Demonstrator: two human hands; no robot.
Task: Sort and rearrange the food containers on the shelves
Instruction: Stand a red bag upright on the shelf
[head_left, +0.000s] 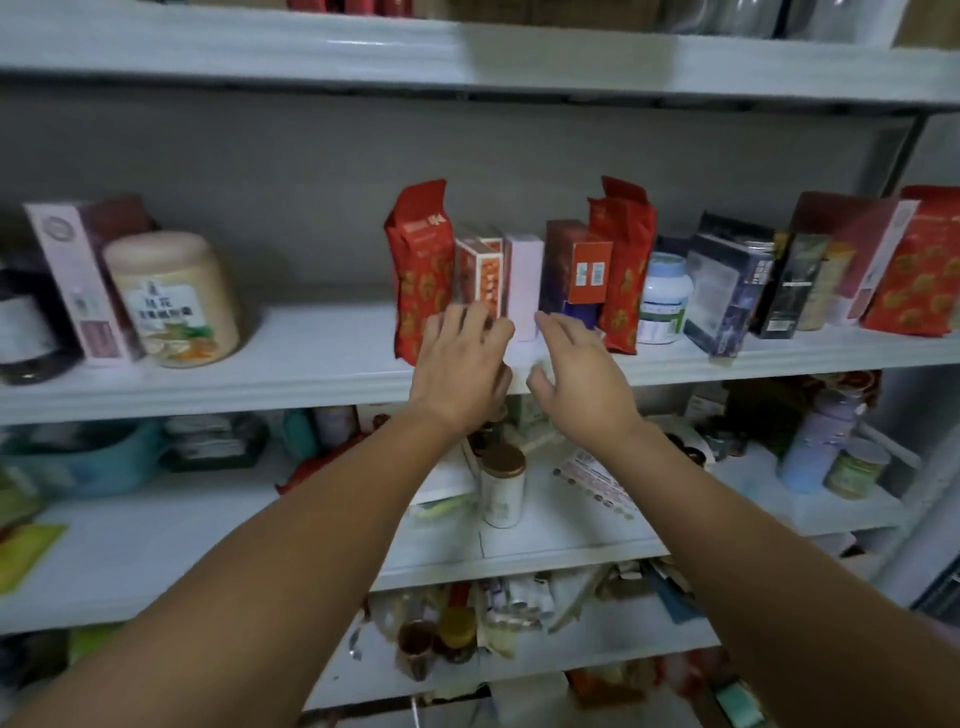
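Note:
A row of food packs stands on the middle white shelf (311, 358). From left: a red pouch (418, 270), a red-and-white box (480, 270), a pale pink box (523, 286), a dark red-and-blue box (574, 270) and another red pouch (623, 270). My left hand (462, 364) reaches up in front of the red-and-white box, fingers curled at its lower edge; whether they grip it is unclear. My right hand (576, 374) hovers just right of the pink box, fingers spread and holding nothing.
A cream jar (171, 301) and a tall pink box (78, 280) stand at the shelf's left. A white-and-blue bottle (665, 296) and dark boxes (727, 286) crowd the right. Lower shelves hold a white canister (503, 488), a teal bowl (88, 462) and clutter.

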